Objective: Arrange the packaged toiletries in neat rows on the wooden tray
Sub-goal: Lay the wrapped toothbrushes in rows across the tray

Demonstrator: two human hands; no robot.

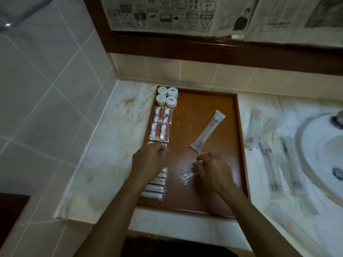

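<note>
The wooden tray [207,101] lies on the marble counter. Along its left edge stand several round white containers [167,96], below them several clear packets with red strips [161,125], then a stack of narrow white packets [156,184] near the front. A long white toothbrush packet [208,131] lies slanted in the tray's middle. My left hand [149,160] hovers over the left column, fingers curled on the edge of a packet. My right hand [210,169] pinches a small clear packet [186,178] just above the tray floor.
Several more long toothbrush packets [274,154] lie scattered on the counter right of the tray, beside the white sink [323,156]. A tiled wall rises on the left. A dark wooden frame with newspaper [167,13] runs along the back.
</note>
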